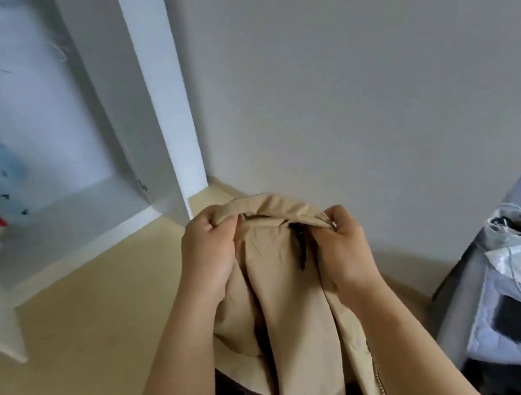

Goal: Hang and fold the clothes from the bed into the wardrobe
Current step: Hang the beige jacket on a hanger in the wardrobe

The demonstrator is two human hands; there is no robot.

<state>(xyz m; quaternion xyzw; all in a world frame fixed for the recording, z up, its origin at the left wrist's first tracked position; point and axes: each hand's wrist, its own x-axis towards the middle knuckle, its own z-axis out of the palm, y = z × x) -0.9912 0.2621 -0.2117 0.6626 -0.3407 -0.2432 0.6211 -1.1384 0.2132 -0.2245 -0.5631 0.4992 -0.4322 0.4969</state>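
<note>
Step in hand: readying the beige jacket (287, 297) for hanging. The left hand (211, 244) and right hand (340, 245) each grip its collar with curled fingers, and the body hangs below them. The open wardrobe (163, 110) stands above and left of the left hand. The next move probably calls for a hanger; none is visible.
</note>
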